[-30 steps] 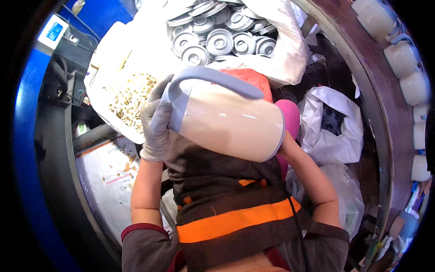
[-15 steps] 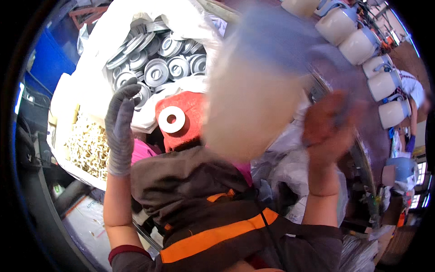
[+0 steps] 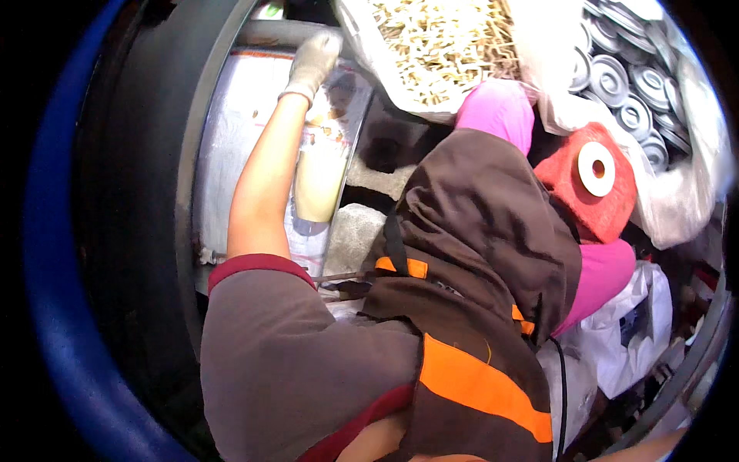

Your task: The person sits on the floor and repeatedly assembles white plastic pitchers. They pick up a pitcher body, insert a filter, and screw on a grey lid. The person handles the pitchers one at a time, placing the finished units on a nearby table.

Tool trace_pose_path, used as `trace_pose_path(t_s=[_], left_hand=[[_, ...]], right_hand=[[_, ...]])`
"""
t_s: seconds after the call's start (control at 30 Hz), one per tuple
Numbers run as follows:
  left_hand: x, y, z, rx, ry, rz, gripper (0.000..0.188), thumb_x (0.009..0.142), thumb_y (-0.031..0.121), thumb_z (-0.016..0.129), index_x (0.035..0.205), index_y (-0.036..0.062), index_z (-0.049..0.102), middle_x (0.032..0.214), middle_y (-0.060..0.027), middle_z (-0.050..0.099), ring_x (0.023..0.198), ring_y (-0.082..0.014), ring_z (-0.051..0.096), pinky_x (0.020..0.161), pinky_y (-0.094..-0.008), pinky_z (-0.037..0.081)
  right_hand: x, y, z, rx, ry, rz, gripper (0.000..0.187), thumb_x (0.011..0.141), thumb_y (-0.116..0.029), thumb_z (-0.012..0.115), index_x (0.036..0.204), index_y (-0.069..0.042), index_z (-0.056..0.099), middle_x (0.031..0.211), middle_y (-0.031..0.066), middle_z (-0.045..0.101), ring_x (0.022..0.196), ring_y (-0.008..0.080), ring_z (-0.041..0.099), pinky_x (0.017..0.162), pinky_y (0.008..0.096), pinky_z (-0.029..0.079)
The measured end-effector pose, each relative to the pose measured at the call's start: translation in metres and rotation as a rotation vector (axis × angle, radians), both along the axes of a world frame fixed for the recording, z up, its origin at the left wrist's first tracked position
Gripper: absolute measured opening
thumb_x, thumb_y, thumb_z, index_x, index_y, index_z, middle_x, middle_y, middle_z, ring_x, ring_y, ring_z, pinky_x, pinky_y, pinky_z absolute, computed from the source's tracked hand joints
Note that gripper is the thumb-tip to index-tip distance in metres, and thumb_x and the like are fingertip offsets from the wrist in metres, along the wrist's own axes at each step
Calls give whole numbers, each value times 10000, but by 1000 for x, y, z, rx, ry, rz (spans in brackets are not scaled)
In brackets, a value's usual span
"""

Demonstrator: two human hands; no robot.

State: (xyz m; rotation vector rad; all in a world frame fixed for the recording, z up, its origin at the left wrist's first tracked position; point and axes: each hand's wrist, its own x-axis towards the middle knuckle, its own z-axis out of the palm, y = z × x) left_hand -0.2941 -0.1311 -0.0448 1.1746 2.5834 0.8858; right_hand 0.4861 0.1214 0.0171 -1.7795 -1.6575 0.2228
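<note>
The gloved left hand (image 3: 312, 63) reaches to the upper centre of the frame, fingers curled over the top of a cream jug (image 3: 319, 173) standing below it. The right hand is out of view. Upper right, a white bag (image 3: 539, 46) holds pale sticks (image 3: 443, 46); another holds grey discs (image 3: 631, 92).

Knit cloth glove (image 3: 312, 63) – glossy metal discs (image 3: 616, 77), fuzzy red pad (image 3: 589, 181).

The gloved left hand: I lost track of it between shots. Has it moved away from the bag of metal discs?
Yes. The left hand has moved left, away from the discs, past the tray of pale bits.
</note>
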Motion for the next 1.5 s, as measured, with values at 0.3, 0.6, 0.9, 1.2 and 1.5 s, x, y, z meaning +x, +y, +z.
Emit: trace_pose_path(t_s=[0.3,0.6,0.9,1.2,1.5], left_hand=[[67,-152,-86,-1100,-3,-51,621,851,573,407,1091,49,637,1122,-209,605,1079,-335,566,931,-412,424],[131,-48,167,242,889,-568,183,723,227,654,624,90,584,632,-71,563,569,-259,560,539,-374,425],[256,42,170,546,618,-1028,210,687,280,696,831,139,636,881,-42,635,704,-231,592,626,-343,447],[313,89,105,349,-1220,-575,500,890,353,579,1220,-16,514,1181,-106,562,1095,-175,521,962,-329,418],[349,98,71,-158,-809,-1378,356,771,262,652,1018,9,609,984,-37,603,889,-185,582,825,-304,459]], right_hand=[[-3,0,111,40,132,71,316,963,-258,398,1205,-105,530,1213,79,481,1095,202,448,891,330,383],[-245,-70,61,-693,671,998,447,947,-336,420,1152,33,568,1288,142,494,901,183,642,767,278,473],[-285,-97,59,-259,212,878,399,895,-179,495,1250,3,485,1092,215,608,889,305,644,789,351,482],[-176,-129,3,44,223,1104,393,855,-84,472,1238,-4,509,1224,225,546,1170,323,524,927,366,440],[-194,-138,-12,-424,721,1149,560,896,-458,432,1195,10,498,1252,185,486,1184,288,459,1005,362,320]])
